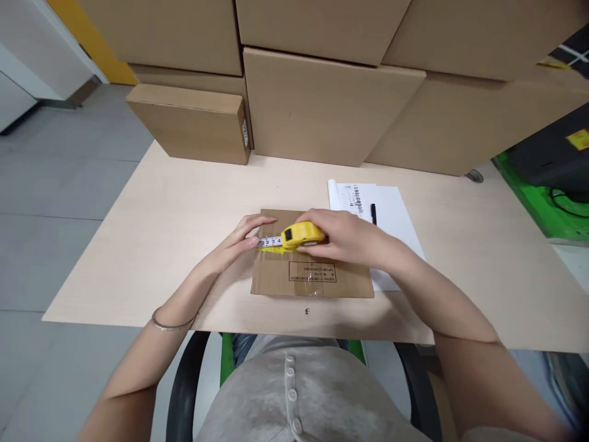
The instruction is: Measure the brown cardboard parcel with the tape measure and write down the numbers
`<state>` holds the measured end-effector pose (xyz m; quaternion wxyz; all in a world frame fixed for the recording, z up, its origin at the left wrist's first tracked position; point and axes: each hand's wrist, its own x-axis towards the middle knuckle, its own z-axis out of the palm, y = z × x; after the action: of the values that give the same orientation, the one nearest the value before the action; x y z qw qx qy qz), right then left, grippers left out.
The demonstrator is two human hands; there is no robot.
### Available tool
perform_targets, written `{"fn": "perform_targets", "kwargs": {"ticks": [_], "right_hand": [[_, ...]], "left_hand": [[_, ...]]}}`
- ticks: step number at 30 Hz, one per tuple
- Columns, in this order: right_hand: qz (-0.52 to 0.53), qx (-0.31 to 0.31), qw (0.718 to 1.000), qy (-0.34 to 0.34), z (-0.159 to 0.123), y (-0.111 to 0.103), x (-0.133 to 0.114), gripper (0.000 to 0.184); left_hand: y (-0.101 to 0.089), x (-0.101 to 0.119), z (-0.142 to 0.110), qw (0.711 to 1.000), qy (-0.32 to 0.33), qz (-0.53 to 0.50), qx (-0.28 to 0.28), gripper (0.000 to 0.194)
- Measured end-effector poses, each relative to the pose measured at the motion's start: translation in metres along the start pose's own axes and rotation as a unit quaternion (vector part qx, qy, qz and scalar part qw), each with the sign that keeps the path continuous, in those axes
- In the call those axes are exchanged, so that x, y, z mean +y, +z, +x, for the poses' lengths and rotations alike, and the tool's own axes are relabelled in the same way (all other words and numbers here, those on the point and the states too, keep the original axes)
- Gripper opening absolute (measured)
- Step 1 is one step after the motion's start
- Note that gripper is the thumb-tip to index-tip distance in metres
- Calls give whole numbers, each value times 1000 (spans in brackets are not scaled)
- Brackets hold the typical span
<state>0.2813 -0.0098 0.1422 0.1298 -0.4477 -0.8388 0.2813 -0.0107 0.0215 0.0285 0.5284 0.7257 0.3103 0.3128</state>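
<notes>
A small cardboard box [271, 279] lies on the table in front of me, with a printed black-framed label on its top. My right hand [352, 236] is closed around a yellow tape measure [301, 234] resting over the box. A short stretch of the blade [272, 241] is pulled out to the left, showing the numbers 2, 3 and 4. At the box's left edge, my left hand [237, 242] presses the blade's end with its thumb, fingers resting on the box. A yellow strip [276, 250] shows just below the blade.
White printed sheets [396, 215] lie right of the box, with a black pen [373, 213] on them. Large cardboard boxes [317, 110] stand stacked along the table's back, beside a flatter box [193, 126]. A tiny dark thing [307, 312] lies near the front edge.
</notes>
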Motion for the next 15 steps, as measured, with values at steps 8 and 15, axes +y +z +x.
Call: {"fn": "perform_targets", "kwargs": {"ticks": [8,15], "right_hand": [[143,26,987,-67,15,17,-6,35],[380,292,858,184,-53,-15,47,47]], "left_hand": [[1,-7,-5,998,3,-45,-38,81],[16,4,-5,990,-96,-89,56,61]]}}
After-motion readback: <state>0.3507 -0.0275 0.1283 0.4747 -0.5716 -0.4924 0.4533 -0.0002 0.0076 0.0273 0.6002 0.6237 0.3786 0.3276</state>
